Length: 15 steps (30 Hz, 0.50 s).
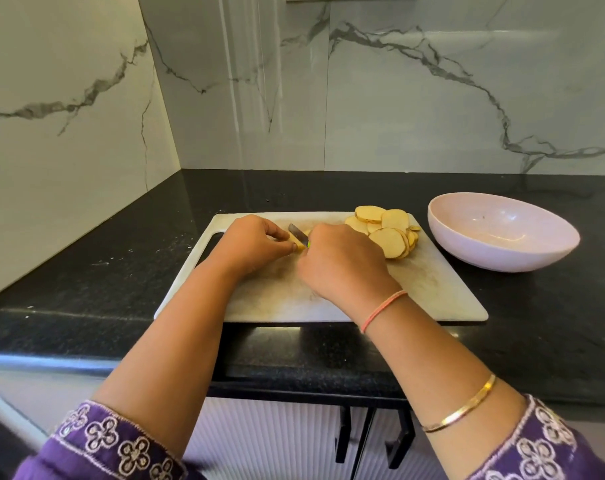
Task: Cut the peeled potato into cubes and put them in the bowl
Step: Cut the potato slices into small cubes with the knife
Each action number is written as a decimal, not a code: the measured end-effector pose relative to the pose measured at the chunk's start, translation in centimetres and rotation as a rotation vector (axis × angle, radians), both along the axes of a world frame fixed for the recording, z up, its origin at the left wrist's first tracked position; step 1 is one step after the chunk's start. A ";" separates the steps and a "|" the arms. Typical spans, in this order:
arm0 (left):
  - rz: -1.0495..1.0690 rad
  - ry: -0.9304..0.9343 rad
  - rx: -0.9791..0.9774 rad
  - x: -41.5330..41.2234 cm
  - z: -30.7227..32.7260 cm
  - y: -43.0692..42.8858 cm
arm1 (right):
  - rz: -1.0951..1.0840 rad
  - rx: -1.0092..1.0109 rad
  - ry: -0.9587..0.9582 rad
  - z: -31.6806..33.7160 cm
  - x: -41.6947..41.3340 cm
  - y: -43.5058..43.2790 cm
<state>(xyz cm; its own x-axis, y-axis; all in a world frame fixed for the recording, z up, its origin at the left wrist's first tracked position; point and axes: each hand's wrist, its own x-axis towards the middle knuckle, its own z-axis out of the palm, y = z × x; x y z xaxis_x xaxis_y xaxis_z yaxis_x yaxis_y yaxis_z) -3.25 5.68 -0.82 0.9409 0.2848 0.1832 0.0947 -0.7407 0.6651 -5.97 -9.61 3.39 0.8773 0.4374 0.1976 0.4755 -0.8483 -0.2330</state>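
Two hands meet mid-board in the head view, the only view given. The left hand pinches a small yellow potato piece between thumb and fingertips, holding it down on the cutting board. The right hand is curled round the knife; the handle is mostly hidden, a green bit shows, and the blade pokes out between the hands over the piece. A pile of potato rounds sits just beyond and right of the right hand. The bowl is further right of that hand, off the board on the black counter, with no potato visible in it. The step looks like dicing this piece, with most of the task left. To do it well: tuck the left fingertips back from the edge, since the piece is small and likely slippery. Press straight down with even spacing. Then stack a few rounds, cut strips and cross-cut them.
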 end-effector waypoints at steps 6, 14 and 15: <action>-0.038 0.002 0.153 0.1 0.4 -0.3 | 0.042 -0.106 -0.036 0.6 -0.1 0.6; -0.005 0.044 0.217 0.5 0.1 0.1 | 0.100 -0.161 -0.113 0.6 -1.9 -0.3; 0.001 0.047 0.217 0.7 0.0 0.2 | 0.108 -0.162 -0.105 0.4 -2.2 -0.5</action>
<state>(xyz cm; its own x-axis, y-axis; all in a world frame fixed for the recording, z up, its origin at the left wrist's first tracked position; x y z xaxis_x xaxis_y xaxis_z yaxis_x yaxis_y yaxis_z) -2.58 5.92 -0.79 0.9496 0.2448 0.1958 0.1232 -0.8658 0.4851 -8.17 -10.12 3.83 0.8021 0.5611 0.2046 0.5799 -0.8136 -0.0420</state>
